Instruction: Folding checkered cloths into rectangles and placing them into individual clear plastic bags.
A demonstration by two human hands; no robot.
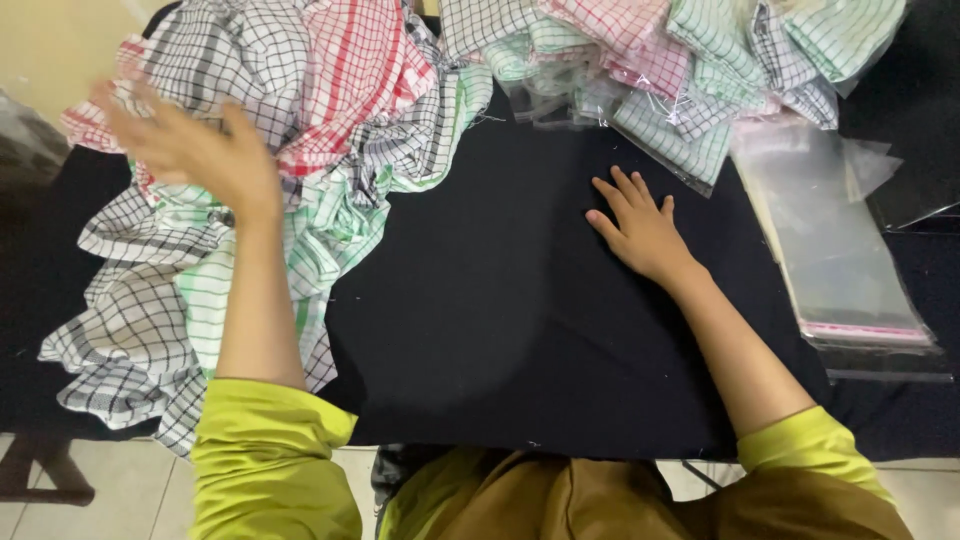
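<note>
Seen from above, a person in lime-green sleeves is sitting at a black counter; the left hand is hovering, blurred, with fingers spread open and holding nothing, over a loose heap of checked cloths in black, red and green at the counter's left side. The right hand is lying flat, palm down, fingers slightly spread and empty, on the bare black surface; folded checked cloths in clear bags are lying just beyond it, and a stack of empty clear bags is resting to its right.
</note>
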